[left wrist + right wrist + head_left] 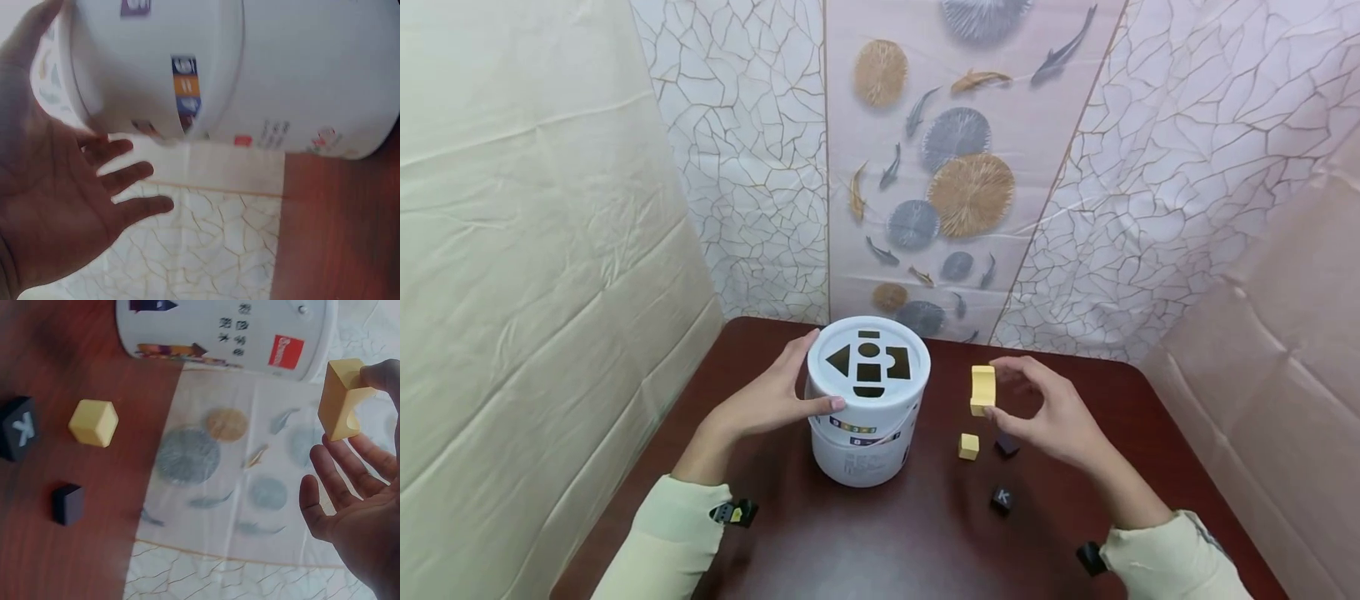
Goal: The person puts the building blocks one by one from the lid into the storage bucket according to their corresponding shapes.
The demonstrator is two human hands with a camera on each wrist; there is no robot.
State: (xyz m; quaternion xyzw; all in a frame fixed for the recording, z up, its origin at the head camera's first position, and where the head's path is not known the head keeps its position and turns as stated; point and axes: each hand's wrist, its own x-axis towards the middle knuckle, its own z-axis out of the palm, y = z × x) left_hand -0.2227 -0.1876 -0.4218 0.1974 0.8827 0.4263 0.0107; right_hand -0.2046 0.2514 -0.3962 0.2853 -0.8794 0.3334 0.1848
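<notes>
- Dark red-brown table (880, 550), beneath both hands: the work looks to be partway along, with one block raised off the surface and three lying loose on it.
- White bucket (857, 467), just right of the left hand and well to the left of the right hand: it stands upright, printed with coloured tiles and lettering, a thin handle slack across its front. How much it holds is hidden.
- White lid (891, 335), beside the left thumb and fingers: it is on the bucket, and no block sits in any of its cut-outs.
- Left hand (767, 400): spread rather than clenched, thumb and forefinger touching the rim on either side while the other fingers reach out straight.
- Right hand (1048, 408): grasping a block by its ends, between thumb and fingertips.
- Notched yellow block (982, 385), in the right hand's pinch, held in the air apart from the bucket: pale, smooth and matt, with flat ends and a rounded hollow along one side. The hollow recalls the bite in the lid's notched opening (898, 363); whether the two match cannot be told.
- Small yellow block (968, 447), left of the right hand and lower: plain, cube-like, untouched.
- Black block (1002, 500), nearer the body than the right hand: a white K faces up, untouched.
- Dark block (1007, 445), just below the right thumb: untouched, no marking readable.
</notes>
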